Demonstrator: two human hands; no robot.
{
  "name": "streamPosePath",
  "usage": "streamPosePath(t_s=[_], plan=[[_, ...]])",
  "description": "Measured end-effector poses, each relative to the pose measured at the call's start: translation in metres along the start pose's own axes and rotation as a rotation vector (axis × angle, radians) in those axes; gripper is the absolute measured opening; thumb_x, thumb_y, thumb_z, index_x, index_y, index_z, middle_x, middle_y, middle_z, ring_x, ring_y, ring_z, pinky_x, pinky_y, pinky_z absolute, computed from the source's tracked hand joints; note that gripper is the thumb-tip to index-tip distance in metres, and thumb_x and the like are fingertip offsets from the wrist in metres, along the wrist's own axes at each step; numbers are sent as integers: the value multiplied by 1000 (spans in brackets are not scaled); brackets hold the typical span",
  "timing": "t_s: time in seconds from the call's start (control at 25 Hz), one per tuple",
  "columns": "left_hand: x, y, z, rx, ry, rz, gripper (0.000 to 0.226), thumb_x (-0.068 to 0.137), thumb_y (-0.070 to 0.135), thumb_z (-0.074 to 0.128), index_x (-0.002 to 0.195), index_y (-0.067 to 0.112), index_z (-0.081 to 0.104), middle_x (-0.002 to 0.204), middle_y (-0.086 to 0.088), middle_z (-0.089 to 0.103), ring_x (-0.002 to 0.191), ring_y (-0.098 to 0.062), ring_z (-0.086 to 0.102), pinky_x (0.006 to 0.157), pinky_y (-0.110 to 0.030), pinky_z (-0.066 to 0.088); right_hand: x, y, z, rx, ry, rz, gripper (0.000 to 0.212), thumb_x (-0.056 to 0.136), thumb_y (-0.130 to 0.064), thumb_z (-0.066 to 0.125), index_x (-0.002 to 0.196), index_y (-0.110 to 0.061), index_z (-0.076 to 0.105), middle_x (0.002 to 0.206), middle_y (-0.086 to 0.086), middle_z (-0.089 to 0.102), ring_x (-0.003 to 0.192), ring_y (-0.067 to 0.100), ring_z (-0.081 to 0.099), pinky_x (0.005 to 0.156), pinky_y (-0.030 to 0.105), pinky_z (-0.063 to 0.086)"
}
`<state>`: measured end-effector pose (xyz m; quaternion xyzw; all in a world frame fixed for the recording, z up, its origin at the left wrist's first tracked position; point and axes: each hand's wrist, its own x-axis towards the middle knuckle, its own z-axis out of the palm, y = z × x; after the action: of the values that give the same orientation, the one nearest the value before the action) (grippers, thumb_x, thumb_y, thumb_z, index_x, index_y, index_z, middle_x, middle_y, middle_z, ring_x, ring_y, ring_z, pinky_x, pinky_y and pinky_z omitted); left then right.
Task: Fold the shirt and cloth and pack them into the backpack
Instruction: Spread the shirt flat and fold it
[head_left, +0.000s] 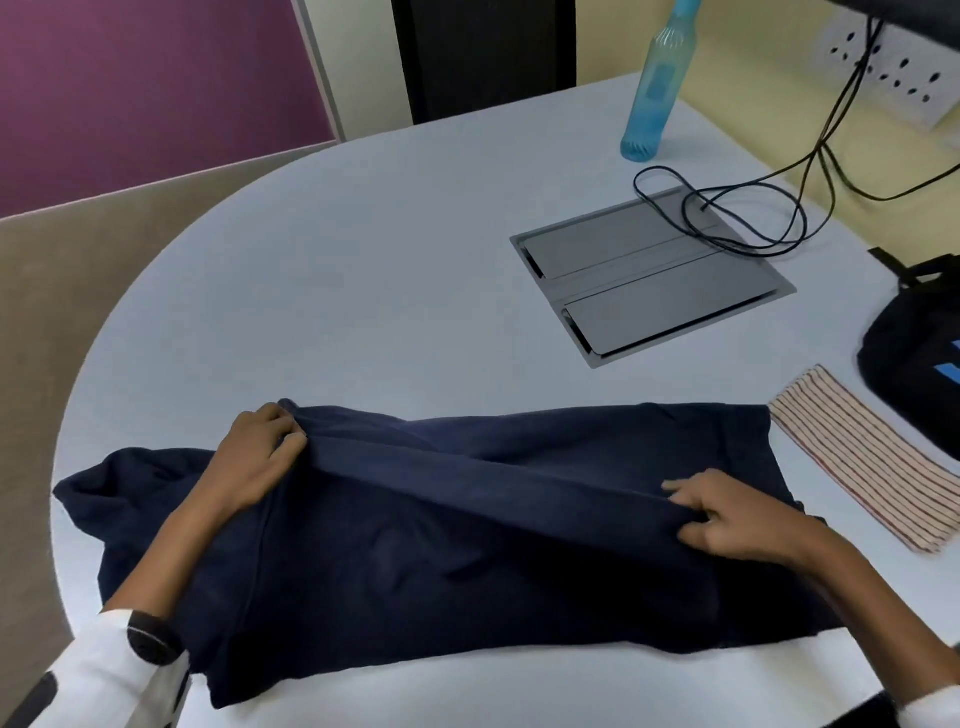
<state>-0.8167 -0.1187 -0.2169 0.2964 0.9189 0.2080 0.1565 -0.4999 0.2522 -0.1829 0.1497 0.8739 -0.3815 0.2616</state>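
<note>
Midway through the first fold, by the look of it. Dark navy fabric shirt (467, 530) spread across the lower centre of the frame on the pale grey rounded worktop (363, 260), one long edge doubled over along a ridge running from centre-left to right. Left hand (260, 457) pinches that folded edge at its left end, fingers curled on the fabric. Right hand (727, 519) pinches the same edge toward the right, thumb and fingers closed on a bunch of cloth. A loose lump of the shirt, possibly a sleeve, trails at lower left, near the worktop's edge.

Judgement: shirt only partly folded; more folds needed before it is compact. Striped cream-and-red cloth (862, 462) lies at right, just beside the shirt's right end, already a neat flat strip, so it looks folded or nearly so. Black backpack (914, 358) sits at the far right edge, touching or just beyond the striped cloth; whether it is unzipped cannot be told. Nothing packed yet.

Around: grey metal cable hatch (649, 280) set in the worktop at upper right, black cables (727, 218) looped over it, translucent blue plastic bottle (654, 88) upright behind. All well apart from the shirt. The striped cloth lies between shirt and backpack, and could be dragged along.
</note>
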Motion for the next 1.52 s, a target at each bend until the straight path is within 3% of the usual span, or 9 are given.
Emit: streamPosePath(t_s=[0.12,0.24,0.48,0.68,0.8,1.0,1.2,1.32,1.52], plan=[[8,-11,6,126,-190,-103,41,88,35,41,64,11,63,78,2,56,85,-24,49,70,-33,38,-9,-22,17,6,-227,-50,33,72,-4,49,46,-22,37,48,-9,38,46,6,35,51,30,27],[3,-10,16,197,-307,-169,35,90,31,47,63,12,57,75,4,57,89,-19,47,72,-33,39,-1,-23,22,6,-238,-60,33,73,-6,47,50,-28,49,51,-9,47,48,6,40,51,30,31],[10,-2,24,533,-440,-251,24,93,33,41,73,27,53,90,5,56,106,-17,42,89,-36,32,22,-13,-13,111,63,-101,15,87,-24,66,73,-28,69,74,-10,69,71,5,63,69,23,46],[19,-6,22,314,-146,-39,32,93,33,35,66,22,48,73,4,52,85,-16,47,87,-38,35,25,0,-60,384,206,26,14,82,-28,66,80,-21,77,85,1,75,81,13,70,71,19,51],[25,-6,26,124,-116,0,26,102,31,27,91,15,44,70,-1,55,66,-24,51,70,-40,42,30,19,-82,320,78,212,34,73,-42,71,77,-8,74,79,6,73,72,17,67,67,25,48],[44,-18,42,251,-101,-23,28,102,38,30,86,20,44,68,1,55,65,-22,52,60,-35,38,28,56,-111,107,-299,438,56,46,-51,91,80,-9,77,79,12,74,71,22,68,69,32,52],[45,-43,66,273,-33,-46,34,100,38,38,81,20,58,87,3,61,81,-22,59,74,-34,32,45,76,-107,87,156,576,22,63,-28,86,63,-10,74,64,9,70,65,26,64,61,30,49],[44,-43,76,379,29,-56,27,102,26,38,108,18,64,108,-2,61,92,-22,59,78,-34,26,79,95,-86,36,412,623,19,72,-31,81,71,-17,70,76,9,68,75,29,60,71,41,52],[42,-35,75,353,91,-107,31,102,24,35,109,20,64,104,-1,60,96,-20,55,74,-31,15,100,86,-31,-363,791,644,24,84,-27,69,102,-12,66,103,18,62,103,37,46,89,49,33]])
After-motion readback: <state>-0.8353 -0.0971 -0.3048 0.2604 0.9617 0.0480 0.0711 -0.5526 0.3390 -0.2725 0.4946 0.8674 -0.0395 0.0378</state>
